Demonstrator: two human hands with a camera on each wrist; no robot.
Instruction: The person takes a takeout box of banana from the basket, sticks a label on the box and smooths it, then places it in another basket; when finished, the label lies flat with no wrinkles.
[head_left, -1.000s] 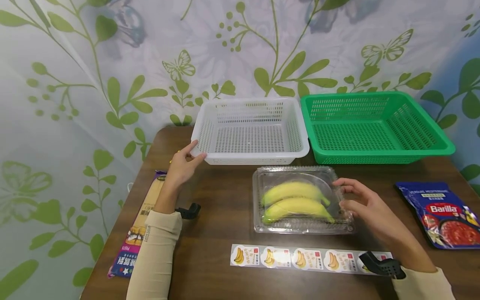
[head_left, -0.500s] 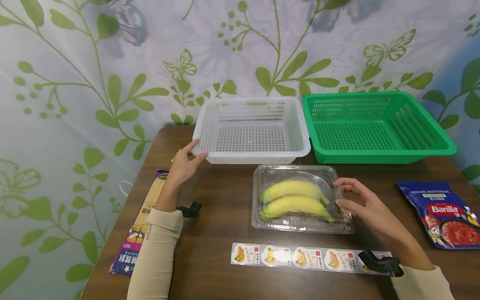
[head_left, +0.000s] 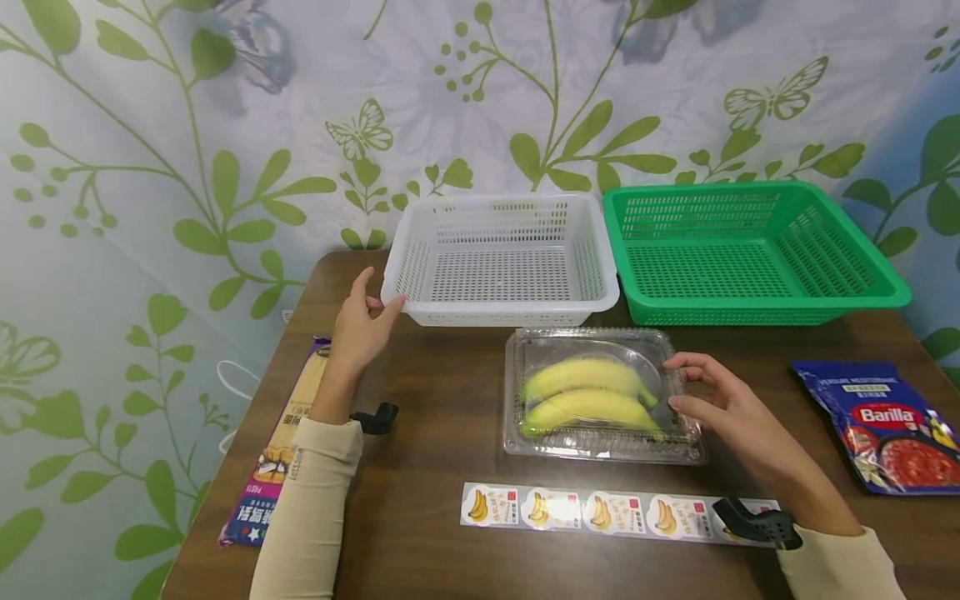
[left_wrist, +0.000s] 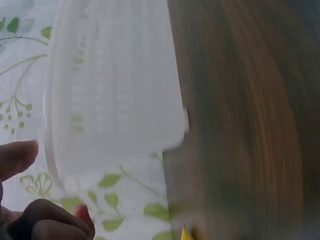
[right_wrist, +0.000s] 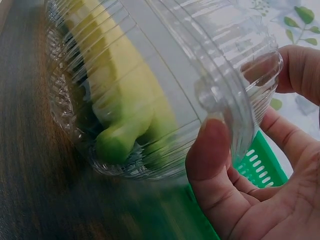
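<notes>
My left hand (head_left: 358, 333) is at the front left corner of the white plastic basket (head_left: 498, 317). The thumb lies close to the rim, while the index finger stands out to the left of it. In the left wrist view the fingers (left_wrist: 20, 157) show a gap beside the basket wall (left_wrist: 117, 100). Two yellow bananas (head_left: 592, 408) with greenish ends lie inside a closed clear plastic box (head_left: 600, 455). My right hand (head_left: 726, 408) holds the box's right end; the right wrist view shows the thumb (right_wrist: 210, 150) on the lid's side and other fingers around the end.
A green basket (head_left: 765, 317) stands right of the white one. In front of the box lies a strip of banana stickers (head_left: 592, 510). A blue Barilla pouch (head_left: 892, 429) is at the right, and a pasta packet (head_left: 281, 442) lies partly under my left arm.
My left hand has loosened from the white basket's corner, its index finger moving up and left off the rim. The right hand stays at the box.
</notes>
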